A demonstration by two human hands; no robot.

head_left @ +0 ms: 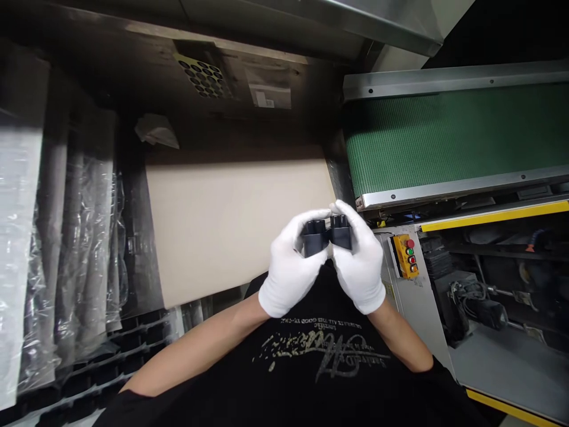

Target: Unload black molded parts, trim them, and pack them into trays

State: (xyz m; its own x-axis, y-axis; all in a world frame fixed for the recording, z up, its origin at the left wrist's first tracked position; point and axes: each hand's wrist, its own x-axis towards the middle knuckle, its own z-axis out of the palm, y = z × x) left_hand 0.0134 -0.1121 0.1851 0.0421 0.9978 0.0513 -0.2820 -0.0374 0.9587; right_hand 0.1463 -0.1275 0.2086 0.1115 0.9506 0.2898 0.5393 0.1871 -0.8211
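Observation:
In the head view, my left hand [291,264] wears a white glove and is closed around a black plastic block [316,238] with short round posts on its top. My right hand [361,261], gloved as well, grips a similar black block [341,233]. Both blocks are held side by side and upright in front of my chest, with only a narrow gap or contact between them; I cannot tell which. Thumbs are at the near side and fingers curl over the far side. Behind the hands lies a beige board [235,219].
A green conveyor belt [444,133] runs off to the right. Below it is a yellow control box [405,256] with several buttons. Clear plastic-wrapped packs [89,225] stand at left above black trays [89,373]. A sheet of round black stickers [201,77] and crumpled paper [157,130] lie at the back.

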